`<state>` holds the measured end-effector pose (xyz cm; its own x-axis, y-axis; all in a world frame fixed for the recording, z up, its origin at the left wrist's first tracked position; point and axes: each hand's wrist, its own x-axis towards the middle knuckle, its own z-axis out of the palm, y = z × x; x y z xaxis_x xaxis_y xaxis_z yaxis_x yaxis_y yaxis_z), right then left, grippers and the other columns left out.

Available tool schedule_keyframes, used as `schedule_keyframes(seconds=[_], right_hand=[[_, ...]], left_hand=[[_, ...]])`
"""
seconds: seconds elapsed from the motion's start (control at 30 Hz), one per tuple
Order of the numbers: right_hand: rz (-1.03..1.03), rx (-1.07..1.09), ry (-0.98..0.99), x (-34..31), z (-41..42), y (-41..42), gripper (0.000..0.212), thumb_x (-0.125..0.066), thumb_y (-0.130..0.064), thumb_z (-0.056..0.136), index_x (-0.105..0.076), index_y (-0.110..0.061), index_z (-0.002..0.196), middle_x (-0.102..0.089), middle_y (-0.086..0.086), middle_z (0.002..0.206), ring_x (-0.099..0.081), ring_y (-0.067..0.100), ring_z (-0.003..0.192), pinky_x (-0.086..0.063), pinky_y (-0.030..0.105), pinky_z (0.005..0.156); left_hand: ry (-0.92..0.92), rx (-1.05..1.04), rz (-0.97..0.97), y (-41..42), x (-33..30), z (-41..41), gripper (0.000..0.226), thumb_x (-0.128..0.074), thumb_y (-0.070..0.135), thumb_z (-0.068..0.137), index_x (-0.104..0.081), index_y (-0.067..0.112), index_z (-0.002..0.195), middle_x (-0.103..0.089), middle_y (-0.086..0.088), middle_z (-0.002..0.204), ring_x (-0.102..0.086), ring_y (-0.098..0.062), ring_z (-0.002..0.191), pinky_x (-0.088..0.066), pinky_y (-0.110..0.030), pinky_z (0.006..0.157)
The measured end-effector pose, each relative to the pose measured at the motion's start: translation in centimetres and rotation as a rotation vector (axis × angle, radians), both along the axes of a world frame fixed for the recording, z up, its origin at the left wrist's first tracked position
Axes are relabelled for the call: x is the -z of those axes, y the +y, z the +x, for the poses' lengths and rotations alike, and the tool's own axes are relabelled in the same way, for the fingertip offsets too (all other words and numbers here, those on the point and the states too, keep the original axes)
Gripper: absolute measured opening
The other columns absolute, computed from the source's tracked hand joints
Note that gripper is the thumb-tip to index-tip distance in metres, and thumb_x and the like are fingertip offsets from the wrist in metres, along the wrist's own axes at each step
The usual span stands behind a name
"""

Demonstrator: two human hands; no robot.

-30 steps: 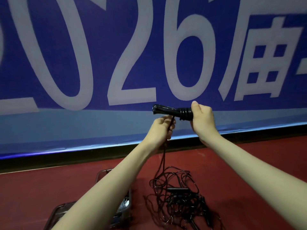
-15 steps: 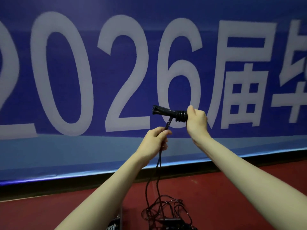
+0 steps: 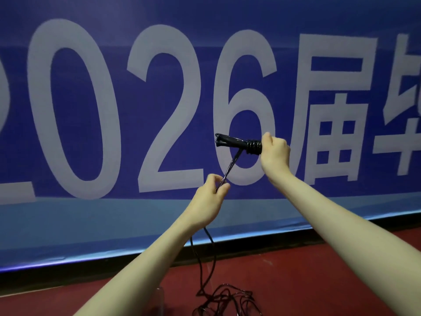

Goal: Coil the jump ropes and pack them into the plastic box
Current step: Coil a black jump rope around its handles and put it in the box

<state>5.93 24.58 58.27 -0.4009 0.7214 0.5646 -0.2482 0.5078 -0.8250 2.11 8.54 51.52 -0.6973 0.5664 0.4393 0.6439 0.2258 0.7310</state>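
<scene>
Right hand (image 3: 274,153) grips the black plastic jump-rope handles (image 3: 237,143), partly wound; left hand (image 3: 210,199) at 7 o'clock of them pinches the thin black cord (image 3: 231,166), the slack trailing to the red floor (image 3: 319,281). Judged light, limp and slick: hold the rigid handles and keep the cord taut. The blue banner (image 3: 102,42) reads "2026" then Chinese characters, cut off.

Glossy black plastic rope handles (image 3: 230,142)

The wide blue fabric banner (image 3: 159,224) carries large white digits "2026". Right of the digits stands the white character "届". A further character beyond it is cut off by the frame edge.
</scene>
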Motion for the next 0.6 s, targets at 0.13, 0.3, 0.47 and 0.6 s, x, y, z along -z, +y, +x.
schedule_keyframes(seconds=[0.13,0.3,0.47,0.6], right_hand=[[0.015,0.010,-0.007,0.6,-1.7,0.1,0.044,-0.035,-0.026,0.104,-0.044,-0.013,0.063,-0.043,0.000,0.062,-0.037,0.010,0.056,-0.030,0.022,0.049],[0.035,-0.005,-0.003,1.2,-2.7,-0.1,0.044,-0.036,-0.027,0.104,-0.043,-0.014,0.063,-0.043,0.000,0.062,-0.037,0.009,0.055,-0.029,0.020,0.047],[0.130,0.020,-0.007,1.8,-3.6,0.4,0.045,-0.035,-0.028,0.105,-0.044,-0.013,0.064,-0.044,0.000,0.062,-0.039,0.010,0.057,-0.033,0.023,0.048],[0.439,0.091,-0.050,2.8,-3.7,1.0,0.043,-0.035,-0.029,0.105,-0.045,-0.009,0.069,-0.045,-0.002,0.058,-0.043,0.016,0.055,-0.034,0.028,0.049]], left_hand=[[0.193,-0.080,-0.003,0.6,0.8,-1.2,0.016,-0.041,0.036,0.102,-0.044,0.021,0.099,-0.048,-0.002,0.067,-0.038,-0.022,0.058,-0.034,-0.036,0.058],[0.129,-0.031,0.074,-0.2,0.9,-2.2,0.020,-0.050,0.021,0.099,-0.063,0.019,0.083,-0.062,0.004,0.078,-0.057,-0.013,0.078,-0.040,-0.018,0.070],[0.023,0.073,0.128,-0.2,0.1,-1.9,0.027,-0.046,0.015,0.100,-0.066,0.014,0.083,-0.049,0.011,0.058,-0.046,-0.006,0.054,-0.040,-0.017,0.057],[0.104,0.035,0.066,0.2,0.0,-0.5,0.028,-0.048,0.021,0.098,-0.063,0.018,0.075,-0.046,0.006,0.057,-0.036,-0.013,0.054,-0.030,-0.022,0.050]])
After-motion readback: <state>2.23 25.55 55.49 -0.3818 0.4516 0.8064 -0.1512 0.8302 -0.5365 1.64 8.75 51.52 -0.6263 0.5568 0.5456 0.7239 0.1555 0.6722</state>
